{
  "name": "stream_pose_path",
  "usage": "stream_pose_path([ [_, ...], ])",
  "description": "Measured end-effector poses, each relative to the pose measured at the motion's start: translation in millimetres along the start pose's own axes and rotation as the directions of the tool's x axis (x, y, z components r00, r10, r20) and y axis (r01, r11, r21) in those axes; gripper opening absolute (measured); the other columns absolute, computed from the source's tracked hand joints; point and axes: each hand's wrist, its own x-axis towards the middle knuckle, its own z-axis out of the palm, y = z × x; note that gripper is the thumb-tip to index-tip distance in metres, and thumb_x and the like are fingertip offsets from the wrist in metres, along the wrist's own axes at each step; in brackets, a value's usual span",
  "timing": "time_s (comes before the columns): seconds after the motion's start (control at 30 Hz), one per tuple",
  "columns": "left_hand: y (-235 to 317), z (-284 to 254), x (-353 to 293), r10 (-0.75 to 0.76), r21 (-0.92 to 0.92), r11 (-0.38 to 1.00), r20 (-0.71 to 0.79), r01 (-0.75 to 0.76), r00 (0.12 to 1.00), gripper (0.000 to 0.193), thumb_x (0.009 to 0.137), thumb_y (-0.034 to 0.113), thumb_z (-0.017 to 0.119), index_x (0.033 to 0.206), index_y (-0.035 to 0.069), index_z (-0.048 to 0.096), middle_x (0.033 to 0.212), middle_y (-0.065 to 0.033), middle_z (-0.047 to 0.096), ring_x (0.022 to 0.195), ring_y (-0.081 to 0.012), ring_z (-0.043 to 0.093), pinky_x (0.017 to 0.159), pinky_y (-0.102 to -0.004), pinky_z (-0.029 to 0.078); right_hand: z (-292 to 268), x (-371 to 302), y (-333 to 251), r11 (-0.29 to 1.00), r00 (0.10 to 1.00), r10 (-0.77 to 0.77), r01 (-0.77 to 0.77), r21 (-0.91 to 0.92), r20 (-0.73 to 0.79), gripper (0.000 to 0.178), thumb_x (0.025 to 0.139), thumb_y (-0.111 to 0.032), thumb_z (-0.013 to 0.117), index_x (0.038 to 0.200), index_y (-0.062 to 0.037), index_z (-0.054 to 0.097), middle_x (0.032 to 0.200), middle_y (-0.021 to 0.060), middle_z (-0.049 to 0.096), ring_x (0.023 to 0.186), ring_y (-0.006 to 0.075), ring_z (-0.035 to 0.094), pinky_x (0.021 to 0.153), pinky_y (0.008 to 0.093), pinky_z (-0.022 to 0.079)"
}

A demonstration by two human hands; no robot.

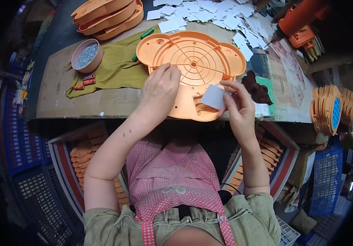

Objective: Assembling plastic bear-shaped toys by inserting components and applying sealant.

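The orange bear-shaped shell (199, 55) lies on the worktop (58, 35) by the near edge. It looks light and stiff, so its thick rim should be a good place to hold; the thin ribs may snap. From its middle, the left hand (160, 90) is at eight o'clock, fingertips bunched together; I can't tell if they hold anything. At four o'clock, the right hand (240, 106) pinches a white square (212, 96), likely light and bendy, best held by its sides.

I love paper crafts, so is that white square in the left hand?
No, the right hand holds the white square over the orange panel.
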Motion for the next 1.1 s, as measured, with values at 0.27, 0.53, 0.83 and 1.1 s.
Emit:
stream_pose_path([
  [0.27, 1, 2, 4, 0.031, -0.191, 0.981, -0.061, -0.042, 0.998, 0.021, 0.080, -0.002, 0.060, 0.101, -0.002, 0.060, 0.099, -0.0166, 0.067, 0.110, -0.0320, 0.062, 0.093, -0.0409, 0.051, 4, 4, -5, 0.959, 0.990, -0.101, 0.123, -0.257, 0.095, 0.019, 0.098, 0.001, 0.056, 0.116, 0.0005, 0.063, 0.104, 0.0065, 0.061, 0.074, 0.0094, 0.059, 0.062, 0.0230, 0.050],
  [0.53, 1, 3, 1, 0.025, -0.114, 0.993, 0.025, -0.022, 0.999, 0.026, 0.080, -0.002, 0.059, 0.107, -0.003, 0.058, 0.104, -0.0164, 0.067, 0.110, -0.0318, 0.062, 0.095, -0.0407, 0.050, 6, 14, -20, 0.667, 0.905, -0.233, 0.415, -0.619, 0.355, 0.022, 0.088, 0.002, 0.064, 0.108, -0.0040, 0.067, 0.098, 0.0144, 0.058, 0.090, 0.0303, 0.060, 0.077, 0.0368, 0.049],
  [0.83, 38, -3, -3, 0.197, -0.252, 0.945, -0.067, -0.207, 0.978, 0.016, 0.079, 0.004, 0.061, 0.094, -0.002, 0.060, 0.107, -0.0152, 0.067, 0.101, -0.0282, 0.063, 0.088, -0.0381, 0.051, -36, 43, -28, 0.833, 0.961, -0.092, 0.219, -0.508, 0.263, 0.031, 0.090, 0.006, 0.060, 0.119, 0.0008, 0.066, 0.118, 0.0089, 0.067, 0.103, 0.0207, 0.064, 0.091, 0.0323, 0.051],
  [1.1, 50, -1, 8, 0.299, -0.226, 0.934, 0.062, -0.278, 0.952, 0.016, 0.077, 0.005, 0.066, 0.090, -0.001, 0.061, 0.104, -0.0146, 0.069, 0.092, -0.0256, 0.063, 0.081, -0.0358, 0.053, -101, 161, -111, 0.841, 0.783, -0.541, 0.505, -0.196, -0.305, 0.056, 0.097, -0.035, 0.068, 0.132, 0.0051, 0.049, 0.112, 0.0178, 0.069, 0.104, 0.0222, 0.068, 0.089, 0.0321, 0.056],
])
